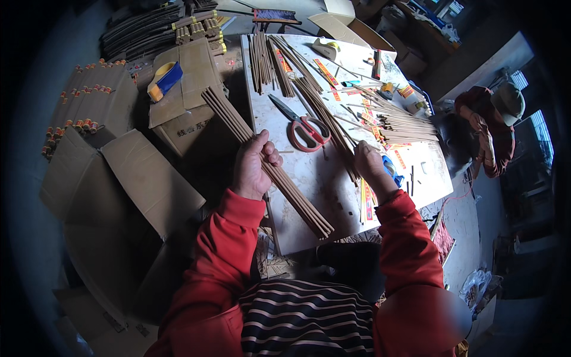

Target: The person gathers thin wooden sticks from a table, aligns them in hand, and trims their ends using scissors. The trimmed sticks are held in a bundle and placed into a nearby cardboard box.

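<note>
My left hand [254, 165] is wrapped round a bundle of long brown incense sticks [299, 200], held slantwise over the table's left edge. Over the table's middle, my right hand [370, 162] has its fingers pinched together beside a row of loose incense sticks [333, 127]. What lies between those fingertips, if anything, is too small to make out. Large scissors [306, 132] with red handles lie between my two hands, blades partly apart. Yellow-and-red paper labels [367, 202] rest close to my right hand, and a blue tape roll [391, 169] sits just behind it.
More incense sticks [260, 62] cover the far side of the white table [428, 178]. A tape dispenser [165, 80] sits on a carton [189, 65] at the left, with an open carton [151, 178] nearer me. Bundled sticks [89, 98] are stacked far left. Another person [489, 128] works at the right.
</note>
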The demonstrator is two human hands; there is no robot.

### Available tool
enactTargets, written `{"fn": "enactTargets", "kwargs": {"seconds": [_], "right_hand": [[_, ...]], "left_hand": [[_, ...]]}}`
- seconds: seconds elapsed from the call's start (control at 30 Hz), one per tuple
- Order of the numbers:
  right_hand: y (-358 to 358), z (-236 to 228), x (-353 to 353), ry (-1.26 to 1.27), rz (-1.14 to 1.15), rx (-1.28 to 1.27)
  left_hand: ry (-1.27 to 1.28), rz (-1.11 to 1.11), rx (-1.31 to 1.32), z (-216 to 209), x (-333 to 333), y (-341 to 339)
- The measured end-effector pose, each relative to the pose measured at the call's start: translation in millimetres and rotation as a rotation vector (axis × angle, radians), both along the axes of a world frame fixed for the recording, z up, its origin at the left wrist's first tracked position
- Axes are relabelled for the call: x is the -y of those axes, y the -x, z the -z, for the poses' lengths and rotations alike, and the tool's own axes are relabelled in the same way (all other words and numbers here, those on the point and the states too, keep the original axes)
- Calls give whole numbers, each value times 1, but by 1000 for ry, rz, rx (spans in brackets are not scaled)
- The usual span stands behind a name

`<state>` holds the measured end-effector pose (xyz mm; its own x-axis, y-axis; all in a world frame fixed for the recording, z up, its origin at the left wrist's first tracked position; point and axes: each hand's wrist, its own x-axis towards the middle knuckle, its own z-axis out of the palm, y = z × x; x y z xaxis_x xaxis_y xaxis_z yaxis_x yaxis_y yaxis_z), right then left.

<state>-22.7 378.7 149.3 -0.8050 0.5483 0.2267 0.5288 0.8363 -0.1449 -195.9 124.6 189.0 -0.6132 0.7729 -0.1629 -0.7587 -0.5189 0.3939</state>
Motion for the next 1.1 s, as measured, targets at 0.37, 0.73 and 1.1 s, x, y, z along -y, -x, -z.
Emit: {"fn": "enactTargets", "kwargs": {"seconds": [0.37, 0.73, 1.1], "right_hand": [[-29, -54, 110, 1017, -276, -701], [-32, -28, 178, 1260, -430, -695], [-44, -15, 178, 1048, -434, -586]], "left_hand": [[61, -48, -433, -47, 10, -28], [110, -33, -1205, -84, -4, -69], [105, 33, -1157, -84, 10, -94]]}}
